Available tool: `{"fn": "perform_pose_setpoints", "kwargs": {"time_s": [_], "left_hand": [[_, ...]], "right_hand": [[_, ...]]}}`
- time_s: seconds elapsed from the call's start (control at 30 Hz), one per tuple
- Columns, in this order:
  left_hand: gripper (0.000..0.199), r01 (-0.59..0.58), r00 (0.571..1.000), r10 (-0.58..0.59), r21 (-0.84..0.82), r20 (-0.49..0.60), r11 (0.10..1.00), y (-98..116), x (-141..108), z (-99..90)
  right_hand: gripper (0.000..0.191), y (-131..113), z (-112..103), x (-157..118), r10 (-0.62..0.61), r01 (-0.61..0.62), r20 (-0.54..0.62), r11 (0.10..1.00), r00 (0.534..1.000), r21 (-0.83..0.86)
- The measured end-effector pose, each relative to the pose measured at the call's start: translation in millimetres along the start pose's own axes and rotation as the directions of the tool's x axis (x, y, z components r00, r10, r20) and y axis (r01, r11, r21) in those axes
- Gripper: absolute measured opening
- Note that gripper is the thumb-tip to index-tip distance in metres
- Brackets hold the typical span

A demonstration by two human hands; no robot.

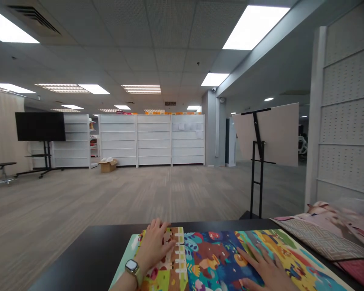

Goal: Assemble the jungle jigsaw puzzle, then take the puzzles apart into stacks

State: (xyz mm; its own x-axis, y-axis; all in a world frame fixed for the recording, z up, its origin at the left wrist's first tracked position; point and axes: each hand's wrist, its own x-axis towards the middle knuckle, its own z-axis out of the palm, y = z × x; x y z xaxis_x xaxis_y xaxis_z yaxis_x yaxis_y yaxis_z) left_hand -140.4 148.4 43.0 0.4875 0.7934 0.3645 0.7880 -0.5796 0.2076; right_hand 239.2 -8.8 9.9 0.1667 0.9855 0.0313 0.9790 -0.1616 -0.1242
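Observation:
A brightly coloured children's picture book (212, 258) lies spread on the dark table, with cartoon animals and plants on it. My left hand (156, 242) rests on its left part, fingertips by the far edge and thumb apart from the fingers. A smartwatch (132, 266) with a light band sits on my left wrist. On the right part, my right hand (267, 268) lies flat with its fingers spread. A column of white tab-like shapes (180, 251) runs between the left part and the dark blue picture; whether they are printed or a binding I cannot tell.
The black table (85, 258) ends just beyond the book. Folded pink and patterned fabric (324, 234) lies at the right. Past the table stand a board on a black stand (257, 161), white shelves (154, 141), a cardboard box (108, 165) and a screen (40, 126).

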Motion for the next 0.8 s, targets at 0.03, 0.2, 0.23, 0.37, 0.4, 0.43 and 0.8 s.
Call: {"fn": "perform_pose_setpoints", "kwargs": {"time_s": [0.03, 0.2, 0.23, 0.37, 0.4, 0.43, 0.8], "left_hand": [[0.04, -0.006, 1.0, 0.006, 0.001, 0.003, 1.0, 0.9, 2.3, -0.2], [0.031, -0.023, 0.999, 0.023, -0.004, 0.04, 1.0, 6.0, 16.7, 4.6], [0.03, -0.017, 0.999, 0.018, -0.012, 0.045, 1.0, 6.2, 19.3, 6.4], [0.033, 0.019, 0.999, -0.016, -0.06, 0.052, 0.998, 4.0, 26.9, 10.8], [0.033, 0.024, 0.998, -0.021, -0.071, 0.051, 0.997, 3.1, 28.6, 10.5], [0.032, 0.027, 0.998, -0.023, -0.079, 0.05, 0.996, 2.3, 30.3, 9.6], [0.034, 0.091, 0.991, -0.057, -0.293, 0.124, 0.952, -9.8, 48.1, -10.4]], "right_hand": [[0.083, 0.4, 0.2, 0.3, -0.001, 0.001, 0.006, 1.0, 1.0, -0.002], [0.081, 4.3, 3.6, 2.2, -0.034, 0.035, -0.04, 0.999, 0.999, 0.034], [0.081, 4.4, 3.6, 2.2, -0.034, 0.036, -0.044, 0.998, 0.998, 0.042], [0.083, 3.7, 2.4, 0.8, -0.02, 0.022, -0.032, 0.998, 0.999, 0.052], [0.082, 3.8, 2.4, 0.6, -0.021, 0.023, -0.033, 0.998, 0.999, 0.051], [0.082, 4.0, 2.7, 0.7, -0.025, 0.027, -0.036, 0.998, 0.999, 0.05], [0.08, 7.5, 9.2, 2.8, -0.035, 0.039, -0.072, 0.998, 0.997, 0.043]]}}
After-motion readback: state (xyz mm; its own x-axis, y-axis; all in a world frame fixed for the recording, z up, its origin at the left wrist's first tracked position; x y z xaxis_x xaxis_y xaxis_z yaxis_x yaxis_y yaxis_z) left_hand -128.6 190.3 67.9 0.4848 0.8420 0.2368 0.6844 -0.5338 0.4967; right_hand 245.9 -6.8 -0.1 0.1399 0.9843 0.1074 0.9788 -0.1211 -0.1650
